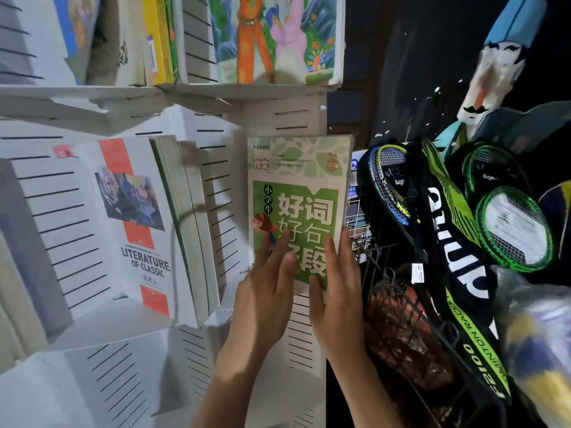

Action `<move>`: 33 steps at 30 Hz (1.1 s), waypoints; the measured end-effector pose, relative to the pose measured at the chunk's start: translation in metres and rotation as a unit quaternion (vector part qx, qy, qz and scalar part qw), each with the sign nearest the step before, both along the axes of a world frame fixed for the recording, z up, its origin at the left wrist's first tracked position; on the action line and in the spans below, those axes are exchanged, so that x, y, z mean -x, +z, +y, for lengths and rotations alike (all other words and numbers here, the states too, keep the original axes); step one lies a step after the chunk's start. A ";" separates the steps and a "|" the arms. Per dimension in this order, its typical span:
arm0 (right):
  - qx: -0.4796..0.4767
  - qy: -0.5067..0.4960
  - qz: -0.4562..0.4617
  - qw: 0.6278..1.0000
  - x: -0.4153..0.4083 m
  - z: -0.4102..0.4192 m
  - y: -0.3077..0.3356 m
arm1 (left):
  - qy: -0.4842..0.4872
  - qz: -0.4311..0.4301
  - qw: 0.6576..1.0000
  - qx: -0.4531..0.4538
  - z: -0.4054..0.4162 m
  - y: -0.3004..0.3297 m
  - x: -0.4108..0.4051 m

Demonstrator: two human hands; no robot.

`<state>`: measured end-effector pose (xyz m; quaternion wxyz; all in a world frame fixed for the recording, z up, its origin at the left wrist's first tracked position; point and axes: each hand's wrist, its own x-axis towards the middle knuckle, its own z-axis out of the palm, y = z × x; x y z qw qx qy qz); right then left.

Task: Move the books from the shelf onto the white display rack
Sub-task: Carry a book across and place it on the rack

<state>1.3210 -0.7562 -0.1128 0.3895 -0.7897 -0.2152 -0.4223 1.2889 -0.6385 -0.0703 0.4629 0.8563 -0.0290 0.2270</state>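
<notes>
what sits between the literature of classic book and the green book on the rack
In the head view, a stack of books bound with string stands between the Literature of Classic book and the green book, then slotted white rack panel.

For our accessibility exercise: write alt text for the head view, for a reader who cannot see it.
Two hands, left and right, press a green book flat against a white display rack; a red-and-white book stands left, badminton rackets right.

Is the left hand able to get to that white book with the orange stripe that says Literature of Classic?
Probably yes. The left hand lies flat on the green book, holding nothing, and the white book with the orange stripe stands facing out in the next pocket to the left, with nothing in front of it.
</notes>
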 end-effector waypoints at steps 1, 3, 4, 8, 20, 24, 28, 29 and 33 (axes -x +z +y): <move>0.010 -0.005 0.006 1.000 -0.004 0.002 -0.001 | 0.000 0.007 1.000 -0.006 0.000 0.002 -0.002; 0.019 -0.016 0.019 1.000 -0.013 0.004 -0.002 | 0.002 0.014 1.000 -0.023 0.001 0.004 -0.007; 0.022 -0.024 0.023 0.999 -0.017 0.004 -0.002 | 0.004 0.020 0.999 -0.031 0.001 0.005 -0.009; 0.025 -0.049 0.027 0.998 -0.026 0.002 -0.004 | 0.010 0.038 0.997 -0.066 0.000 0.002 -0.015; -0.040 0.032 0.095 0.994 -0.012 -0.008 0.000 | -0.037 0.045 0.997 -0.058 0.008 0.007 0.003; -0.008 -0.009 0.108 0.994 -0.008 -0.008 0.005 | -0.028 0.011 0.994 -0.103 0.014 0.001 0.015; 0.021 -0.047 0.117 0.992 0.022 -0.006 0.011 | -0.035 -0.021 0.987 -0.156 0.026 0.002 0.037; 0.018 -0.045 0.116 0.992 0.034 -0.005 0.014 | -0.036 -0.029 0.985 -0.165 0.030 0.002 0.044; 0.024 -0.022 0.112 0.993 0.086 0.005 0.026 | -0.011 -0.066 0.977 -0.200 0.050 0.001 0.077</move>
